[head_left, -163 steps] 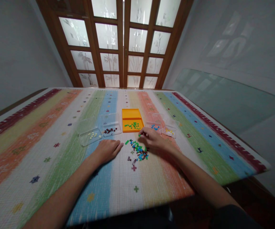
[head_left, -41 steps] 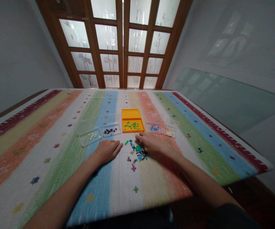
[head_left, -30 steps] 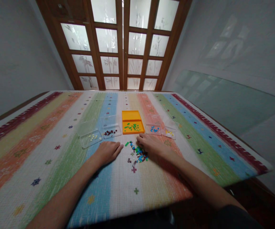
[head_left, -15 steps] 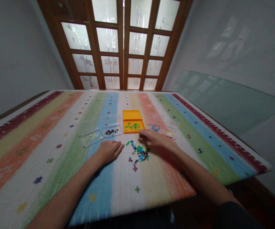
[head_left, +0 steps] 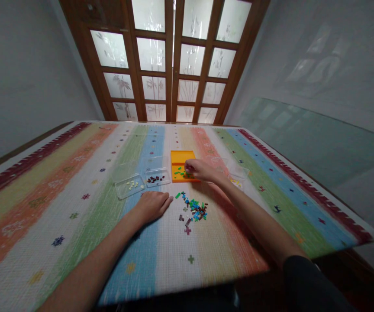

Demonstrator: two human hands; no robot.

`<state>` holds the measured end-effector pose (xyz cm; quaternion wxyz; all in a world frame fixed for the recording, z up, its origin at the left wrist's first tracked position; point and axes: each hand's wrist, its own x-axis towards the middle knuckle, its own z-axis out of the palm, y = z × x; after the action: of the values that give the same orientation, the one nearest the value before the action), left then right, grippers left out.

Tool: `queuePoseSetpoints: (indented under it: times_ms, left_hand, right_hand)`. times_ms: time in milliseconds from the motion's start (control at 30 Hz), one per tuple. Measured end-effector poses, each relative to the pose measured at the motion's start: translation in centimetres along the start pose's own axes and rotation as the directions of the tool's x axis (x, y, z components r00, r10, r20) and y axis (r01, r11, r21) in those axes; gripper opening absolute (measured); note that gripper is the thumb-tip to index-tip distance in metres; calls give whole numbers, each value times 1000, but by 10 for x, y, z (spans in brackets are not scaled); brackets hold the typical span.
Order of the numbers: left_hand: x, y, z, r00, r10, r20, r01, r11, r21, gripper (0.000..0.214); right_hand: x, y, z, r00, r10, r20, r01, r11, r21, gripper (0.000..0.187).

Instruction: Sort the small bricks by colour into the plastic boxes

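My right hand [head_left: 200, 169] is over the open orange box [head_left: 183, 156], its fingers pinched together. Whatever lies between the fingertips is too small and hidden to make out. Small green bricks [head_left: 179, 172] lie in the box's near half, partly covered by that hand. My left hand [head_left: 155, 205] rests on the tablecloth, fingers lying loosely toward the right, and holds nothing that I can see. A loose green brick [head_left: 178, 196] lies just right of its fingertips. Farther right is a mixed pile of small blue, green and brown bricks [head_left: 198, 210].
A clear box with pale pieces [head_left: 131, 185] and another with dark brown pieces [head_left: 155, 179] stand left of the orange box. Yellow pieces [head_left: 235, 182] sit in a clear box on the right. A striped cloth [head_left: 174, 255] covers the table.
My right hand has moved from the orange box's near right corner up and over the box, away from the pile. My left hand stays resting in place. The view has shifted slightly.
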<state>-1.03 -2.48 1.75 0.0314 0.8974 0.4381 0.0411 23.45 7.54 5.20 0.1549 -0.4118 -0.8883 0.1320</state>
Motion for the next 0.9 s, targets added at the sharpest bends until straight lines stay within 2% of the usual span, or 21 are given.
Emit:
queuePoseSetpoints:
  times_ms: [233,500,700,900]
  left_hand:
    - [1,5,-7,997,-23,73,21,999,34,49]
    - [0,5,-8,996,-30,85,28,999,24,49]
    - [0,5,-6,998,-23,52,24,1000,-13,48]
    - [0,5,-7,998,-23,58,22,1000,19,49]
  right_hand:
    - [19,2,6,997,44,63,-40,997,-68,18]
    - [26,4,8,996,47,74,-38,994,-107,22]
    - [23,5,9,998,60,22,-57,993,-106,28]
    - [20,10,14,995,73,-64,-78,994,-77,31]
